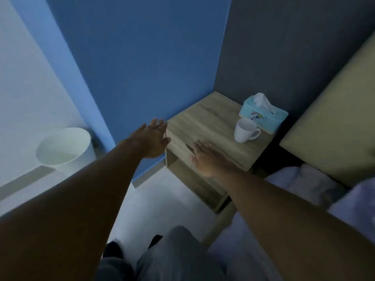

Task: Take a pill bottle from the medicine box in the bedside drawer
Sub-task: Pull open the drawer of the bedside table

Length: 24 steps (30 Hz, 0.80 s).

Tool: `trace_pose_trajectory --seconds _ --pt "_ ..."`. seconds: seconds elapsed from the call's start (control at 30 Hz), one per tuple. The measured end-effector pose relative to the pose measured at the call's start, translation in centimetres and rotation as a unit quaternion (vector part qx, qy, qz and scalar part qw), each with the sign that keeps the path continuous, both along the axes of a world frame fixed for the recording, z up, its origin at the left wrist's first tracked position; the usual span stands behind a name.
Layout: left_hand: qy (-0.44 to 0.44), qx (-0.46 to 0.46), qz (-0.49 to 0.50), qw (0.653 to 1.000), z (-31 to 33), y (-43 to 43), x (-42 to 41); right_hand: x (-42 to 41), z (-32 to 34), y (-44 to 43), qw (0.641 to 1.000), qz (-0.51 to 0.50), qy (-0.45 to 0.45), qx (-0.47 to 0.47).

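A light wooden bedside table stands in the corner between a blue wall and the bed. Its drawer front sits below the top and looks closed; no medicine box or pill bottle shows. My left hand hovers with fingers spread just left of the table's front left corner, holding nothing. My right hand reaches flat over the front edge of the table, above the drawer, fingers apart and empty.
A white mug and a light blue tissue box stand on the table top at the right. A white bin stands on the floor at the left. The bed and its beige headboard lie to the right.
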<state>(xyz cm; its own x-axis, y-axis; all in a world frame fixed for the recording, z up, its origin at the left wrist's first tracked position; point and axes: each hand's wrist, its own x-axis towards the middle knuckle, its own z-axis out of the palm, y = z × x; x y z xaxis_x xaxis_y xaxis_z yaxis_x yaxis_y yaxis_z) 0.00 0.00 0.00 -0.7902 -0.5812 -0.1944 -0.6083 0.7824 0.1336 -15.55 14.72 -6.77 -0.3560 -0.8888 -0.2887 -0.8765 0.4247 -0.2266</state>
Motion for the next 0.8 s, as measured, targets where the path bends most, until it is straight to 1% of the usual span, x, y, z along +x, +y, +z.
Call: trace_pose_trajectory --seconds 0.07,0.17,0.27,0.37,0.5,0.63,0.73,0.8 --pt "-0.016 -0.007 0.015 1.0 -0.6 2.7 1.6 0.7 -0.4 3.1 1.0 0.019 -0.015 0.005" --pt "-0.017 -0.001 0.021 1.0 -1.4 6.3 3.2 0.5 -1.2 7.7 0.999 0.035 -0.028 0.026" --pt "-0.012 -0.003 0.017 1.0 -1.6 8.6 3.4 -1.1 -0.9 10.5 1.0 0.024 -0.014 0.015" --pt "0.006 0.021 0.021 1.0 -2.7 9.2 2.8 -2.4 -1.3 11.8 1.0 0.001 -0.016 -0.001" --pt "0.029 0.082 0.045 0.995 -5.2 8.5 1.7 -3.0 -4.3 12.6 1.0 -0.013 -0.022 0.013" --pt "0.054 0.156 0.069 0.984 -8.2 7.3 -0.1 -4.2 -7.6 11.1 1.0 -0.017 -0.008 0.014" --pt "0.081 0.2 0.082 0.973 -10.7 6.5 -1.9 -6.0 -9.7 9.2 1.0 -0.021 0.02 0.002" --pt "0.078 0.212 0.08 0.971 -12.5 6.0 -3.1 -7.4 -11.1 8.0 0.999 -0.022 0.048 -0.01"
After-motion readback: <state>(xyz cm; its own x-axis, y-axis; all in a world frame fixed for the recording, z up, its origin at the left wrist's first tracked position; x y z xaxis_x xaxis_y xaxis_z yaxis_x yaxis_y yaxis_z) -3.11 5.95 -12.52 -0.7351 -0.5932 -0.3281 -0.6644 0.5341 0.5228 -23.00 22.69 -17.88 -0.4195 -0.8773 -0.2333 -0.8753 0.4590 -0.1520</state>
